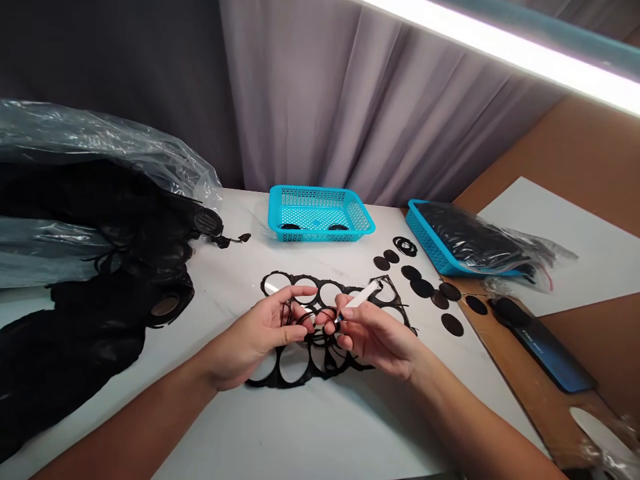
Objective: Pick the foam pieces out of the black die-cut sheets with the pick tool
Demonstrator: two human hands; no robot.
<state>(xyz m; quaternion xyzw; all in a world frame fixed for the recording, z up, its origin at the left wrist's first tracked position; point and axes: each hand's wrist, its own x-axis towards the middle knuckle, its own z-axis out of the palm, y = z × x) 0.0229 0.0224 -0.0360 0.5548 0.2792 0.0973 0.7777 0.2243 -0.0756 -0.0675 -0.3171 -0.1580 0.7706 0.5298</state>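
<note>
My right hand (377,330) is closed around a slim white-handled tool (361,298). Its lower tip points toward my left hand, and its kind cannot be made out. My left hand (273,327) has its fingers curled around thin black loops (307,319), which reach across to the fingers of my right hand. Beneath both hands lies a black sheet with rows of large round holes (280,381), partly covered by the hands and by more loose black loops (333,360).
Several black discs (421,287) are scattered to the right. A blue basket (320,235) at the back holds a few dark pieces. Another blue basket (430,247) carries a plastic bag (475,233). Black material (75,347) and clear plastic (100,133) pile up left.
</note>
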